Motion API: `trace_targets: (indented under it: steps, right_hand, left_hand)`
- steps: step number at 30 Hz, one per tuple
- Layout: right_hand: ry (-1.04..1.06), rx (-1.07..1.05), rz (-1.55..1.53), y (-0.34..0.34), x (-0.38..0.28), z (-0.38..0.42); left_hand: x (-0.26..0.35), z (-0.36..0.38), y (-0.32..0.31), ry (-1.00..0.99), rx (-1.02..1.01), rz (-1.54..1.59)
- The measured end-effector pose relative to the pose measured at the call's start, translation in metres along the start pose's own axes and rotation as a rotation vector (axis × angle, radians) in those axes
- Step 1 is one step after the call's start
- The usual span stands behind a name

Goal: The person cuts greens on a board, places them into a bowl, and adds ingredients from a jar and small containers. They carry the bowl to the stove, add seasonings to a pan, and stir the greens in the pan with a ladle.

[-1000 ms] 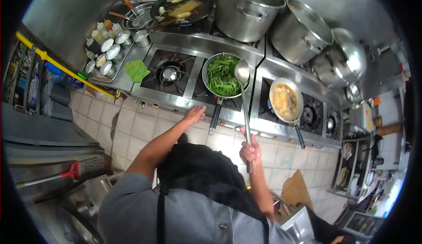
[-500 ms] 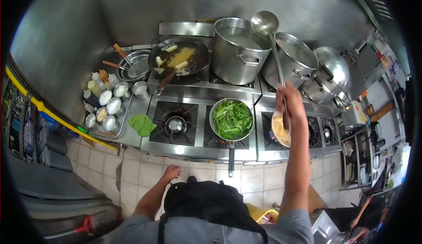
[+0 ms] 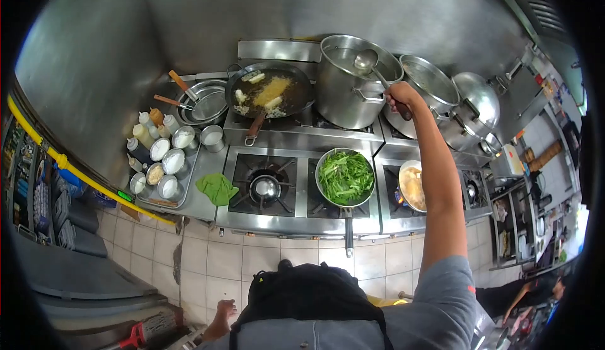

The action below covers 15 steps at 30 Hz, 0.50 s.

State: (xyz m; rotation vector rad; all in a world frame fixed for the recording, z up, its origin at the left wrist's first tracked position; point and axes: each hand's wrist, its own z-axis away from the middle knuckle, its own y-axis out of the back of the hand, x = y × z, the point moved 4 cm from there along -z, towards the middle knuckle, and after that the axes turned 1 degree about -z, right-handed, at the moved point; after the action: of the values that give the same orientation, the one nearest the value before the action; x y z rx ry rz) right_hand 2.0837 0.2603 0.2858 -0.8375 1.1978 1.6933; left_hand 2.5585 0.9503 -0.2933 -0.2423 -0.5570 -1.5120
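Note:
My right hand [image 3: 401,97] is closed round the brown grip of a long ladle [image 3: 366,61]. The ladle's bowl overlaps the mouth of the large steel stockpot [image 3: 343,98] on the back row. Low beside my body, my left hand [image 3: 223,315] holds nothing, its fingers loosely bent. In front of me on the stove, a frying pan [image 3: 349,233] is heaped with chopped leafy greens [image 3: 345,177]. To the right of it, partly behind my right forearm, sits a pan with yellowish food [image 3: 413,189].
A wok [image 3: 299,88] with pieces in oil stands at back left, near strainers [image 3: 208,105]. Left are a tray [image 3: 183,202] of containers and squeeze bottles, and a green cloth [image 3: 217,189]. Another stockpot [image 3: 398,126] stands right. A person [image 3: 535,294] is at far right.
My right hand moved up and away from me, bringing the ladle's bowl down to the large stockpot's mouth. My left hand dropped back toward my body. The view shifted slightly.

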Motion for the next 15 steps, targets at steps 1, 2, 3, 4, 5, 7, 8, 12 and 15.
trace_targets:
  steps: [1,2,3,4,5,7,8,12,15]
  right_hand:
    - [-0.005,-0.022,-0.062,-0.001,0.001,0.001]
    - [-0.012,-0.045,-0.124,-0.001,0.002,0.0]
    - [-0.01,-0.043,-0.121,0.0,0.004,-0.002]
    - [-0.039,-0.098,-0.264,0.001,0.008,-0.005]
    - [-0.067,-0.153,-0.408,0.001,0.01,-0.006]
    - [-0.079,-0.176,-0.454,0.002,0.01,-0.001]
    - [-0.092,-0.202,-0.502,0.002,0.011,0.003]
    - [-0.072,-0.163,-0.497,0.011,0.012,0.019]
    - [-0.036,-0.195,-0.549,0.02,0.017,0.028]
  left_hand:
    - [0.007,0.0,-0.001,-0.045,0.014,-0.135]
    - [0.019,-0.001,-0.004,-0.072,0.025,-0.204]
    - [0.032,-0.003,-0.005,-0.084,0.026,-0.221]
    - [0.042,-0.012,-0.007,-0.053,0.016,-0.108]
    - [0.049,-0.029,-0.01,0.008,-0.013,0.143]
    - [0.069,-0.051,-0.015,0.011,0.008,0.292]
    - [0.098,-0.053,-0.016,-0.049,0.057,0.189]
    - [0.181,-0.046,-0.021,-0.235,0.117,0.144]
    - [0.216,-0.042,-0.029,-0.299,0.039,0.113]
